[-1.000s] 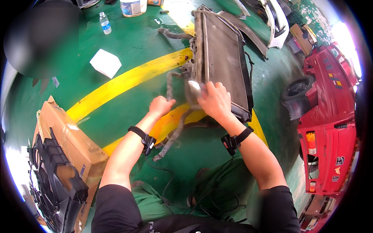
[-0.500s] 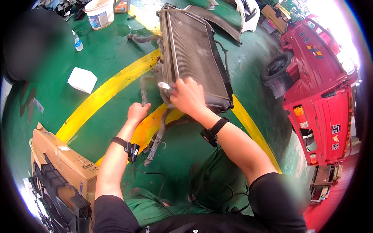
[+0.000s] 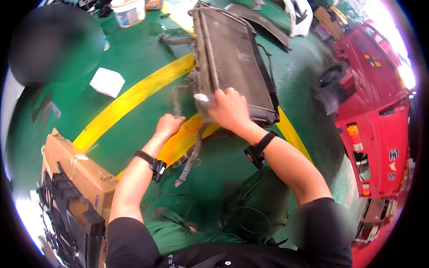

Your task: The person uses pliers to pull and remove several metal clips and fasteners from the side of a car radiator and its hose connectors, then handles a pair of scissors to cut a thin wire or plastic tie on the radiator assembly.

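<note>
A dusty vehicle radiator (image 3: 241,58) lies on the floor in front of me, with hoses and pipes along its left side. My left hand (image 3: 170,126) is closed around the lower end of a grey, dirt-covered hose (image 3: 177,96) bent beside the radiator. My right hand (image 3: 230,107) is closed in front of the radiator's near left corner, gripping a small object with a whitish tip (image 3: 201,97). Blur and my fingers hide its kind. Below my hands, another dirty hose (image 3: 193,154) hangs toward me from that corner.
Left of the radiator lies a white box-shaped object (image 3: 107,82). A cardboard box (image 3: 78,167) and black plastic frame (image 3: 73,214) stand near left. A white bucket (image 3: 128,13) stands far left, a grey trim panel (image 3: 263,24) far back. A red truck cab (image 3: 375,120) occupies the right.
The whole scene has shifted rightward in view. Both hands keep about the same place beside the radiator, the left still on the hose, the right still gripping the white-tipped object.
</note>
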### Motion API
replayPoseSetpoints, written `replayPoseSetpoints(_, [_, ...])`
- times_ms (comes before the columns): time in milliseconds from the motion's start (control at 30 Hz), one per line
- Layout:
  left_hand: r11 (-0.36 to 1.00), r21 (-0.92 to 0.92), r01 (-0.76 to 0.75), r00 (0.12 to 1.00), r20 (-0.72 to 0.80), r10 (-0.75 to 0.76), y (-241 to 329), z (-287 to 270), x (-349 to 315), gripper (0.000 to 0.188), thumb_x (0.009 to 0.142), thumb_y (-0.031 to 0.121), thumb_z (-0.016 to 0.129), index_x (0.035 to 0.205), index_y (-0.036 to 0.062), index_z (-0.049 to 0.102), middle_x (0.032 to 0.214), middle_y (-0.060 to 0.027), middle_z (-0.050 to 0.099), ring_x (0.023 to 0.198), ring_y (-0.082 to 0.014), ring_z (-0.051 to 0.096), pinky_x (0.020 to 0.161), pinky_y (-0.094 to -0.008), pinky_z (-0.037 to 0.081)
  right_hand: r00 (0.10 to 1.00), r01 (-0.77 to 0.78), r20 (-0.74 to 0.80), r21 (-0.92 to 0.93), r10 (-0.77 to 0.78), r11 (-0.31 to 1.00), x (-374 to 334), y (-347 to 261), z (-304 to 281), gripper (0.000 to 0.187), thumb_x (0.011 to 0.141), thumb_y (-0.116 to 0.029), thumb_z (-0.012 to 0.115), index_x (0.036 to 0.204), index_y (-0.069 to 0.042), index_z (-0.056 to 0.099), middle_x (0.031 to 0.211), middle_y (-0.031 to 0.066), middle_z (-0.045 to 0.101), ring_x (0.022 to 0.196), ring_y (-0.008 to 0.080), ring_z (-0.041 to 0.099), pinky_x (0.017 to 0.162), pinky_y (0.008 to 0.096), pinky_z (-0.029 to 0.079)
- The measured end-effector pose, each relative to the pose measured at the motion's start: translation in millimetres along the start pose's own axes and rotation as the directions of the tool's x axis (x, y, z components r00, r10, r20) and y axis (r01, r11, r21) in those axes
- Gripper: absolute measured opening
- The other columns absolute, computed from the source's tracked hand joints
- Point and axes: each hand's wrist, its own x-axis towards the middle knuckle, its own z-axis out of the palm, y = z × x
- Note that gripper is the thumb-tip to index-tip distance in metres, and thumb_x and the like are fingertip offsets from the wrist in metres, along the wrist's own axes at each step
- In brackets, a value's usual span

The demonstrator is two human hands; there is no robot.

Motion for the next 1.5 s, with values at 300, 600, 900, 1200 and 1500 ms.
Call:
replayPoseSetpoints(300, [0.998, 0.017, 0.060, 0.998, 0.018, -0.060, 14, -10, -10, 0.054, 0.086, 0.050, 0.065, 0.071, -0.0021, 0.071, 0.075, -0.0223, 0.070, 0.077, -0.0366, 0.070, 0.073, -0.0440, 0.054, 1.000, 0.008, -0.028, -0.040, -0.009, 0.999, -3, -4, 0, 0.027, 0.083, -0.028, 0.065, 0.102, -0.009, 0.064, 0.101, 0.0166, 0.060, 0.098, 0.0367, 0.059, 0.083, 0.0495, 0.046])
replayPoseSetpoints(600, [0.997, -0.002, 0.081, 0.996, 0.032, -0.081, 28, -15, -18, 0.056, 0.086, 0.049, 0.066, 0.081, -0.0069, 0.070, 0.086, -0.0266, 0.070, 0.085, -0.0396, 0.070, 0.077, -0.0443, 0.053, 0.999, -0.008, -0.054, -0.051, 0.005, 0.999, -3, -2, 6, 0.028, 0.080, -0.030, 0.068, 0.100, -0.011, 0.063, 0.101, 0.0135, 0.058, 0.099, 0.0335, 0.058, 0.083, 0.0471, 0.044])
replayPoseSetpoints(900, [0.997, -0.017, 0.078, 0.996, 0.040, -0.077, 20, -16, -11, 0.053, 0.086, 0.046, 0.067, 0.071, -0.0051, 0.068, 0.073, -0.0208, 0.069, 0.071, -0.0332, 0.070, 0.068, -0.0420, 0.053, 0.989, -0.010, -0.148, -0.026, 0.006, 1.000, -5, -5, 5, 0.031, 0.080, -0.034, 0.073, 0.097, -0.010, 0.064, 0.098, 0.0142, 0.057, 0.095, 0.0345, 0.058, 0.080, 0.0473, 0.045])
replayPoseSetpoints(1200, [0.985, -0.115, 0.132, 0.977, 0.180, -0.110, 25, -43, -5, 0.047, 0.078, 0.041, 0.063, 0.082, -0.0057, 0.070, 0.075, -0.0214, 0.069, 0.070, -0.0318, 0.070, 0.064, -0.0390, 0.053, 0.928, -0.324, -0.126, 0.200, 0.352, 0.925, 2, 16, -11, 0.052, 0.081, -0.046, 0.074, 0.092, 0.003, 0.060, 0.099, 0.0220, 0.060, 0.099, 0.0421, 0.058, 0.088, 0.0491, 0.047])
replayPoseSetpoints(1500, [0.940, -0.238, 0.244, 0.947, 0.266, -0.179, 46, -52, -4, 0.056, 0.089, 0.053, 0.062, 0.076, -0.0005, 0.072, 0.075, -0.0132, 0.070, 0.068, -0.0263, 0.068, 0.066, -0.0395, 0.054, 0.446, -0.769, 0.480, 0.638, 0.755, 0.048, -32, 138, 3, 0.039, 0.087, -0.034, 0.064, 0.098, 0.004, 0.059, 0.074, 0.0182, 0.060, 0.046, 0.0293, 0.057, 0.047, 0.0479, 0.049])
